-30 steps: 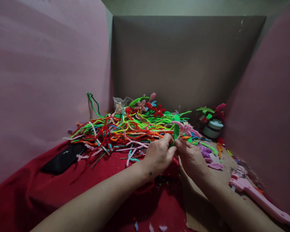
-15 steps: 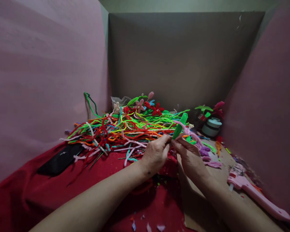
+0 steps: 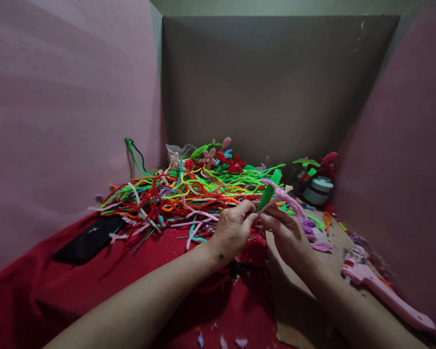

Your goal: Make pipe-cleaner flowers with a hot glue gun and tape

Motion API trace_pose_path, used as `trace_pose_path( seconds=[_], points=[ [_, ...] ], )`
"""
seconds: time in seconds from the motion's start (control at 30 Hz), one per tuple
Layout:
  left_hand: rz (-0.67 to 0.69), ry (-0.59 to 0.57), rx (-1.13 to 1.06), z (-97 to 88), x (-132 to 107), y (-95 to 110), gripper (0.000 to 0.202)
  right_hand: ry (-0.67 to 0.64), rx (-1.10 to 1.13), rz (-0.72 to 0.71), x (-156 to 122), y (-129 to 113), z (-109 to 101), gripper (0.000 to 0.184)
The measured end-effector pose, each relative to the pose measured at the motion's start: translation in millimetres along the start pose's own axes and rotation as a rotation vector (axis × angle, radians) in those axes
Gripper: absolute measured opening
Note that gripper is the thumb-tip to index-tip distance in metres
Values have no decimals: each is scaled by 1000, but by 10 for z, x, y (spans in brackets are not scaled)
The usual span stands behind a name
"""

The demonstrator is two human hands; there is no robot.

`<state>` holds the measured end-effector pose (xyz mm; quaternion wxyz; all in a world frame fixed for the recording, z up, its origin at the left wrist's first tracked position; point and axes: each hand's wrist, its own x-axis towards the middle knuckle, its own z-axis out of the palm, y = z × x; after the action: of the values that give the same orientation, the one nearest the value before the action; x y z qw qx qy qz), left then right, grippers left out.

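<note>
My left hand [image 3: 234, 227] and my right hand [image 3: 285, 231] meet at the fingertips, both pinched closed. Between them they grip the base of a green pipe-cleaner leaf [image 3: 268, 193], which points up and slightly right. A pink pipe-cleaner flower [image 3: 283, 194] sticks out beside the leaf, its stem running down into the fingers of my right hand. Fingers hide the point where leaf and stem meet. Behind my hands lies a heap of colourful pipe cleaners [image 3: 199, 186].
A black phone [image 3: 89, 240] lies left on the red cloth [image 3: 72, 286]. At right are a pink glue gun [image 3: 385, 293], a pale green jar [image 3: 318, 190] and purple pipe-cleaner pieces [image 3: 307, 225] on cardboard [image 3: 294, 312]. Finished flowers [image 3: 236, 164] sit atop the heap. Panels stand around.
The leaf has tilted a little and sunk slightly toward the fingers. My left thumb has shifted up against the joint. The things on the table have stayed put.
</note>
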<state>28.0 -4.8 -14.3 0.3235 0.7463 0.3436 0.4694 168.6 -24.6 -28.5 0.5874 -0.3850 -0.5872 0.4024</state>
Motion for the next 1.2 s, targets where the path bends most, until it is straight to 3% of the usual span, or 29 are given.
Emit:
trace_pose_path(
  seconds=[0.23, 0.37, 0.6, 0.97, 1.2],
  points=[
    [-174, -71, -419, 25, 49, 51, 15, 18, -48, -53, 15, -150, 20, 22],
    [-177, -106, -488, 17, 56, 50, 16, -32, 47, -51, 31, -120, 10, 22],
    [-10, -57, -76, 24, 34, -49, 12, -14, -71, -61, 51, 44, -94, 23],
    [290, -51, 377, 10, -21, -97, 18, -4, -221, -102, 48, 13, -74, 22],
    [303, -79, 583, 18, -19, -143, 18, -5, -165, -104, 55, 16, -19, 16]
  ],
)
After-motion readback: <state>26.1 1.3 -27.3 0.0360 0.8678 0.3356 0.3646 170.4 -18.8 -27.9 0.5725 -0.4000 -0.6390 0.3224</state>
